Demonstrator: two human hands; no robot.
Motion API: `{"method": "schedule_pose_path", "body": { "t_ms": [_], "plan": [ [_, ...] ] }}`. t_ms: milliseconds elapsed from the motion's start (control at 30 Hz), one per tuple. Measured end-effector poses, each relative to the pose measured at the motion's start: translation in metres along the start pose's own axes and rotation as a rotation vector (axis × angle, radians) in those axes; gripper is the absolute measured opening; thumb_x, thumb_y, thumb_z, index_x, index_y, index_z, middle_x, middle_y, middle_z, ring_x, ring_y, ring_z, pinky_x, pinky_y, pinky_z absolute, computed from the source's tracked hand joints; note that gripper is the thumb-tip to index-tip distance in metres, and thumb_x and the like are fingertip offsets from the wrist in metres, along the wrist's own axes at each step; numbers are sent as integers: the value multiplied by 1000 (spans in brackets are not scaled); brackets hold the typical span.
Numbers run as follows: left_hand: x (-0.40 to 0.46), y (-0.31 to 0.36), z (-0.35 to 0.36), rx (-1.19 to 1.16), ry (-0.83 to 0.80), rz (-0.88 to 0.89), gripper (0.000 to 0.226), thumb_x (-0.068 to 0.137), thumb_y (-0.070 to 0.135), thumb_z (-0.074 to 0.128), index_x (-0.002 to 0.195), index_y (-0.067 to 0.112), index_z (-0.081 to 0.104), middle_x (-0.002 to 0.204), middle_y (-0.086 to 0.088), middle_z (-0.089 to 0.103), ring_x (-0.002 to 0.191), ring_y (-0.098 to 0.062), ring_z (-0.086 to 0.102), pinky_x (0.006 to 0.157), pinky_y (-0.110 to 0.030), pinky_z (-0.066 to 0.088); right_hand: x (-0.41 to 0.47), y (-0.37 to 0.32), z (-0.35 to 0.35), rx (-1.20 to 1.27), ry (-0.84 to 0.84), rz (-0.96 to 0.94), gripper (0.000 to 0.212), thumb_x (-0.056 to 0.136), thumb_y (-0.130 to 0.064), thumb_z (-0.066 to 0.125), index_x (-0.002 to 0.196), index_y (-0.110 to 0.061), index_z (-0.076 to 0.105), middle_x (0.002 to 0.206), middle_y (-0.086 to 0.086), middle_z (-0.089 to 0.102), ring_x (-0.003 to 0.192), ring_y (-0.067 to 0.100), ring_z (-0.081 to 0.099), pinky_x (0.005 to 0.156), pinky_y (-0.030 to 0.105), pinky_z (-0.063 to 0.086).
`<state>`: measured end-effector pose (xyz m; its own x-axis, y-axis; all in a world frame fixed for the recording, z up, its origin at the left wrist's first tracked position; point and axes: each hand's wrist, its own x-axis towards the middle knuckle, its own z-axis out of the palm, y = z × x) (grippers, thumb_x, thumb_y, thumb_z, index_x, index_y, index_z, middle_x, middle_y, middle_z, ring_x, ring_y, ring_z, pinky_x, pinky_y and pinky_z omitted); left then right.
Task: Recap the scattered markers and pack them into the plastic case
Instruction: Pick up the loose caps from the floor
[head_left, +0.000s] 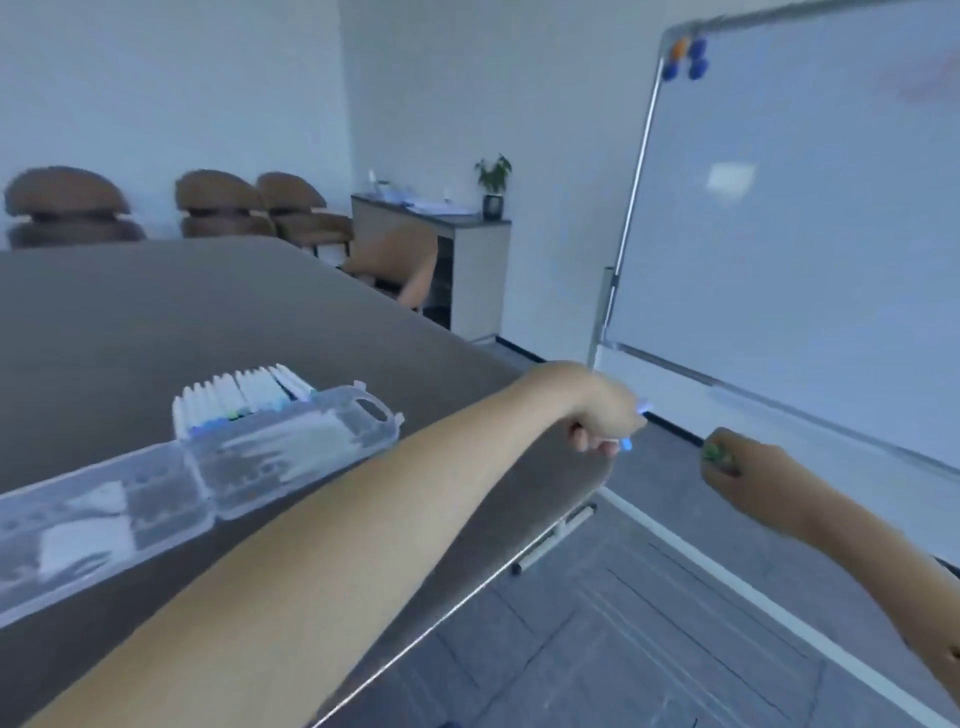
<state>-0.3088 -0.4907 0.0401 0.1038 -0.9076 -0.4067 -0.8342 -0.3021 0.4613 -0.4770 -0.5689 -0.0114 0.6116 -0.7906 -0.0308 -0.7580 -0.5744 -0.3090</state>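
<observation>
Meeting room: your long grey table fills the left, brown chairs at its far side, a white wheeled whiteboard standing right. The clear plastic case lies open on the near table, white markers upright in its far half. Your left hand curls round a blue-tipped marker past the table's right edge. Your right hand, just right of it, grips something green; blur hides detail.
</observation>
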Motion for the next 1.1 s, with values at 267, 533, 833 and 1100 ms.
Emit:
{"method": "schedule_pose_path", "body": {
  "t_ms": [267, 533, 833, 1100],
  "plan": [
    [-173, -210, -114, 201, 255, -279, 41, 102, 36, 24, 113, 4, 47, 78, 3, 57, 55, -17, 43, 54, -26, 38, 39, -231, 14, 146, 26, -514, 8, 95, -24, 45, 89, -19, 48, 70, 7, 58, 53, 16, 41, 52, 26, 37],
    [-228, -385, -139, 79, 335, -558, 33, 102, 40, 25, 78, 22, 38, 78, 6, 57, 54, -14, 45, 59, -25, 37, 130, -403, 78, 38, -159, -765, 10, 99, -20, 40, 100, -15, 48, 86, 6, 61, 73, 24, 52, 70, 35, 45],
    [-170, -468, -130, -42, 453, -531, 33, 102, 37, 27, 77, 15, 29, 88, -5, 48, 71, -19, 34, 64, -27, 29, 225, -494, 153, -93, -322, -899, 14, 100, -19, 40, 107, -17, 52, 107, 7, 57, 92, 26, 56, 80, 35, 47],
    [-128, -534, -141, -36, 568, -521, 39, 97, 41, 43, 69, 17, 30, 73, 3, 36, 59, -15, 27, 55, -26, 24, 288, -531, 212, -51, -372, -963, 18, 99, -16, 41, 111, -17, 54, 107, 2, 48, 90, 17, 47, 80, 26, 37]
  ]
}}
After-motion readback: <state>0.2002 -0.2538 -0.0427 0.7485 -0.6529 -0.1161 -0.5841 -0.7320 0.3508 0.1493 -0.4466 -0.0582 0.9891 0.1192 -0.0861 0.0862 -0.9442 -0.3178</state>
